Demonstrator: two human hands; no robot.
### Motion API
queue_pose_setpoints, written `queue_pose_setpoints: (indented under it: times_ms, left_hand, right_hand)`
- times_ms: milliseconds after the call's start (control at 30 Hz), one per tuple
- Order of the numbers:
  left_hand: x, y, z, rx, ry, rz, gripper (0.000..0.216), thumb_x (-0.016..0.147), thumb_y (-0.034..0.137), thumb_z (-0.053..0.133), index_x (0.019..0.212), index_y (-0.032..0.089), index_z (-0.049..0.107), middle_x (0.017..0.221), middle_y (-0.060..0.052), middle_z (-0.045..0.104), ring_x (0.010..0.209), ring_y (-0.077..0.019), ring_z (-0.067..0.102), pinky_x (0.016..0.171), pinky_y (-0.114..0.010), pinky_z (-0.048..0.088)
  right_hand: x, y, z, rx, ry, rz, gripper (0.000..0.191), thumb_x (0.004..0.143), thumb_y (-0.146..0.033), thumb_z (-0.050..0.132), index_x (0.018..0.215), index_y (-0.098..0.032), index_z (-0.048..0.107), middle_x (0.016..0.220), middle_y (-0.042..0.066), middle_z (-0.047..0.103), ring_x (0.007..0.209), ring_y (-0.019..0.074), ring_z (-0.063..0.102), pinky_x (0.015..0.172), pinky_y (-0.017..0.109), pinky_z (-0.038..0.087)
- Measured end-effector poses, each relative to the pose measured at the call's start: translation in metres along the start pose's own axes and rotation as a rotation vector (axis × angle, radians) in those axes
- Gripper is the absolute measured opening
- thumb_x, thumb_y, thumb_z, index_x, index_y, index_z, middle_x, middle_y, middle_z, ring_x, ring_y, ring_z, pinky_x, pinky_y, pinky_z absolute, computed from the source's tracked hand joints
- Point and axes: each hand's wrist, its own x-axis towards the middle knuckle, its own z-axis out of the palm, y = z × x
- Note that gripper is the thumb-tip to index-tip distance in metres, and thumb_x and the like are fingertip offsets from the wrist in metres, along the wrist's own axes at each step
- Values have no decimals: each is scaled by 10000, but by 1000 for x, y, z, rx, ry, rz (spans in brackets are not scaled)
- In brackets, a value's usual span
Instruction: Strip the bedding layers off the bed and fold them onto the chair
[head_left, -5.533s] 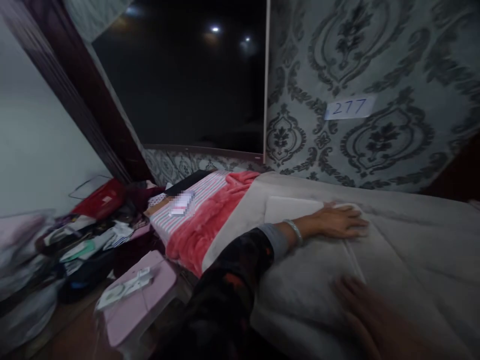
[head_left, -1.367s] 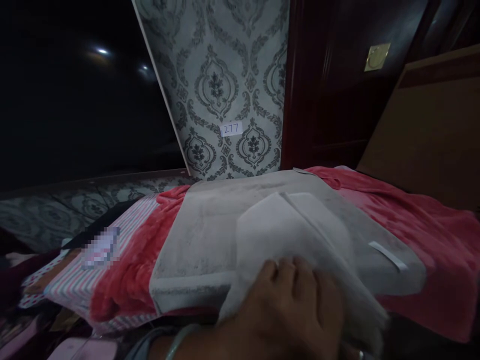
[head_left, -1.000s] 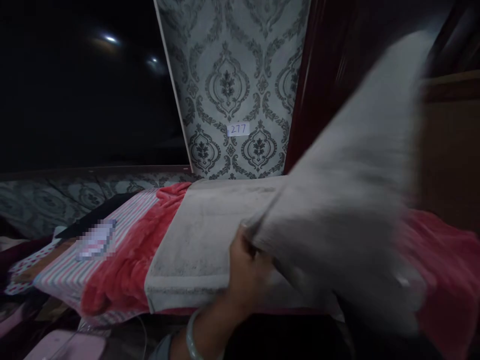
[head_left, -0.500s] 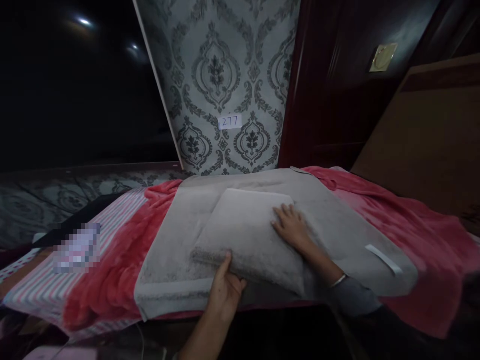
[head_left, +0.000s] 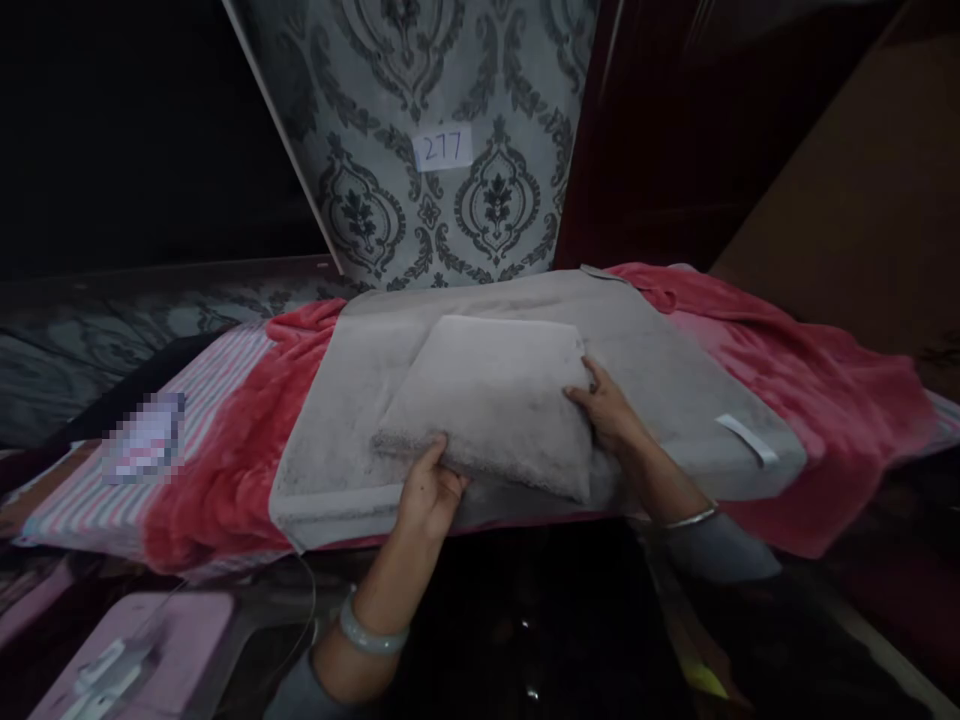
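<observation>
A grey plush cloth, folded into a thick square, lies on a larger grey plush cloth that is spread flat. My left hand pinches the near edge of the folded cloth, thumb on top and fingers tucked beneath. At its right edge, my right hand grips the side, with thumb and forefinger on or near the top face and the other fingers partly hidden. A white tag strip lies on the right part of the spread cloth.
Red plush blankets lie under and beside the grey cloth, over a striped sheet. A dark screen stands at the back left. A pink stool holds a white power strip. A paper marked 277 hangs on the wall.
My right hand has gone from lying spread on top of the folded cloth to gripping its right edge. My left hand keeps its hold. The view has tilted downward.
</observation>
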Motion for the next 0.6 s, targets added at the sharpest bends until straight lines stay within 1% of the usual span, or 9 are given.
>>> queue_pose_setpoints:
  times_ms: [67,167,267,333,400,433,467,533,600]
  left_hand:
    - [1,-2,-2,25,24,-12,292,811,73,655,1084,175,659,889,-9,741,715,-137,692,732,-273,567]
    - [2,-3,-9,49,0,-34,214,775,76,681,964,174,661,848,-8,737,695,-147,683,660,-261,542]
    - [3,-2,-18,47,-26,-49,170,777,96,684,916,190,654,862,-12,743,705,-154,682,681,-278,546]
    - [3,-1,-23,53,-50,-61,150,788,127,687,920,190,652,882,-27,749,736,-169,691,729,-309,557]
    - [3,-1,-26,64,-74,-59,141,796,158,695,926,185,649,890,-44,753,764,-185,699,763,-336,562]
    - [3,-1,-27,68,-83,-45,148,797,170,700,936,184,650,896,-48,755,773,-190,701,772,-344,563]
    - [3,-2,-28,71,-90,-28,158,796,178,706,943,184,651,905,-50,757,775,-192,701,778,-350,564]
    - [2,-4,-28,64,-94,-4,163,784,168,715,931,183,649,922,-49,761,781,-192,704,788,-355,567]
    - [2,-6,-28,53,-98,4,148,766,146,719,885,179,639,911,-50,762,793,-193,709,788,-350,570]
  right_hand:
    - [2,-2,-5,-57,34,-53,894,712,-305,661,1547,-160,380,1228,134,675,1044,277,661,913,438,553]
    - [0,3,-17,-236,49,-127,772,747,-293,609,1489,-138,467,1226,134,670,1077,271,638,980,448,511]
    - [-10,1,-29,-485,23,-204,707,796,-328,583,1469,-134,489,1268,151,650,1116,308,618,1019,520,475]
    - [-24,-11,-28,-658,45,-379,687,851,-367,577,1494,-155,465,1444,179,535,1286,359,520,1089,582,396]
    - [-42,-27,-16,-795,21,-578,672,920,-404,548,1545,-205,403,1617,144,329,1455,376,333,1158,612,294]
    - [-52,-34,-5,-844,-35,-646,665,952,-415,526,1571,-237,361,1656,110,256,1496,366,263,1177,608,264]
    - [-63,-39,6,-881,-122,-689,660,974,-419,508,1590,-262,326,1669,85,231,1513,351,234,1188,594,256]
    - [-83,-40,30,-944,-341,-722,651,993,-425,504,1598,-275,316,1651,82,287,1510,333,257,1198,569,261]
    - [-98,-33,45,-996,-509,-710,636,994,-441,522,1580,-246,369,1621,110,350,1503,332,280,1207,568,251]
